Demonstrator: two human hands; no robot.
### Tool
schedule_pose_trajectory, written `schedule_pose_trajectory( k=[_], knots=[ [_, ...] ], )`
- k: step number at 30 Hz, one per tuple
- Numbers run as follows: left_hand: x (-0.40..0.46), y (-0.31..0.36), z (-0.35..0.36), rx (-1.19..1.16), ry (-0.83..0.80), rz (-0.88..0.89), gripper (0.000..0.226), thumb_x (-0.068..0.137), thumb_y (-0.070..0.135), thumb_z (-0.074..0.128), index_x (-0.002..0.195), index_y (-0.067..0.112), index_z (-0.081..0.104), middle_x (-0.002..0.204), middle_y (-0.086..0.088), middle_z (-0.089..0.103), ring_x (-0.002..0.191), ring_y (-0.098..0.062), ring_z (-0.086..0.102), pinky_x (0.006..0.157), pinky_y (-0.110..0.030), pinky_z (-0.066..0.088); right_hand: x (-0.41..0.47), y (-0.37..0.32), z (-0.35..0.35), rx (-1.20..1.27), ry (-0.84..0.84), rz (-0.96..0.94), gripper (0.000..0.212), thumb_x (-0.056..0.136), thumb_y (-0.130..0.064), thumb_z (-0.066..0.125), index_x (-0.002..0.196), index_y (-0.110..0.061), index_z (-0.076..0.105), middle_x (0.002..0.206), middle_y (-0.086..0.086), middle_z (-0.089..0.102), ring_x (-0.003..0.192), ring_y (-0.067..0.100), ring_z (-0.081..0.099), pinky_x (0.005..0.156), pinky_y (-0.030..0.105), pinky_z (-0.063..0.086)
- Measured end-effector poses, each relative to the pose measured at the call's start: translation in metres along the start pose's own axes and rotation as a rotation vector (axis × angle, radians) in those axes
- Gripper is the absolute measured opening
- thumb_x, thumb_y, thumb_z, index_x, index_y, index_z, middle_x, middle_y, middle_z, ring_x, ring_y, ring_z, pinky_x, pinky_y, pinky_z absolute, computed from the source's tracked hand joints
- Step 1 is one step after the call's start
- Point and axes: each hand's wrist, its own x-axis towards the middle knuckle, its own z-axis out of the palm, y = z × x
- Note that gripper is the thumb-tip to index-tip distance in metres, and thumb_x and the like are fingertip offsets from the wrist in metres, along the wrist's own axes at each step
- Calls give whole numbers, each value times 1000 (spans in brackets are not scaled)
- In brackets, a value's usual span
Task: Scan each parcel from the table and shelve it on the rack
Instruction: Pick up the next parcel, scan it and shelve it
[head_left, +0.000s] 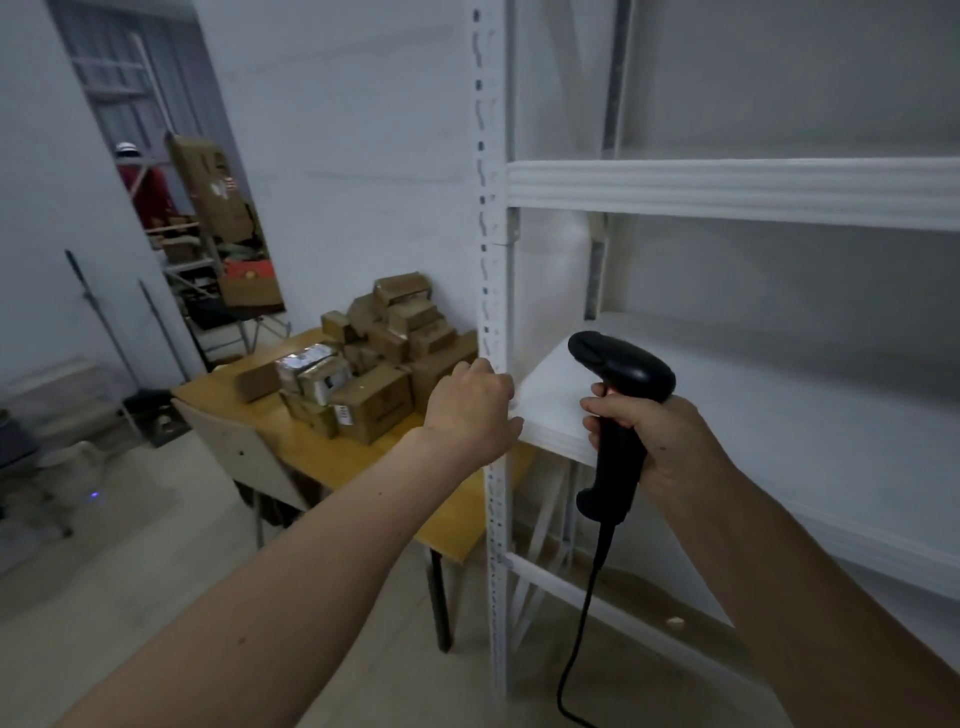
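Parcels (363, 364) sat just beyond your empty, curled left hand (470, 413); right hand (654, 436) gripped scanner (618, 415). Grab nearest box, label up.

Two bare forearms enter from the lower edge of the frame, one from the lower left and one from the lower right. No sleeve, glove, watch, ring or bracelet shows on either. The left hand (470, 410) appears knuckles-up near centre frame; the right hand (657, 436) lies right of centre. A small dark mark sits on the right hand's back.
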Motion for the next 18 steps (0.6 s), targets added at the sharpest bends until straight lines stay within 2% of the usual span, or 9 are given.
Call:
schedule_pose_trajectory(
  k=[2, 6, 10, 18],
  knots=[
    [-5, -41, 0, 20, -20, -36, 36, 91, 42, 58, 117, 18, 61, 120, -6, 54, 112, -26, 49, 83, -33, 44, 7, 15, 35, -18, -16, 20, 17, 75, 4, 73, 90, -1, 70, 76, 10, 68, 70, 22, 65, 77, 35, 53],
    [-13, -121, -1, 36, -40, -110, 36, 90, 43, 59, 118, 20, 61, 121, -6, 52, 116, -26, 46, 90, -37, 45, 19, 42, 105, -66, -67, 24, 17, 74, 6, 72, 90, 1, 69, 71, 12, 64, 69, 23, 61, 72, 35, 50],
    [-19, -190, 0, 47, -77, -156, 36, 90, 42, 59, 117, 19, 61, 124, -7, 50, 121, -28, 44, 92, -38, 44, 31, 67, 169, -107, -93, 1, 11, 74, 7, 71, 81, -1, 68, 67, 11, 62, 66, 22, 61, 67, 32, 50],
    [-25, -284, 14, 22, -119, -251, 37, 89, 41, 61, 120, 19, 61, 125, -8, 50, 118, -27, 46, 91, -37, 47, 60, 116, 255, -122, -125, 95, 15, 72, 7, 73, 82, -4, 69, 73, 8, 67, 69, 21, 64, 72, 33, 51]
  ],
)
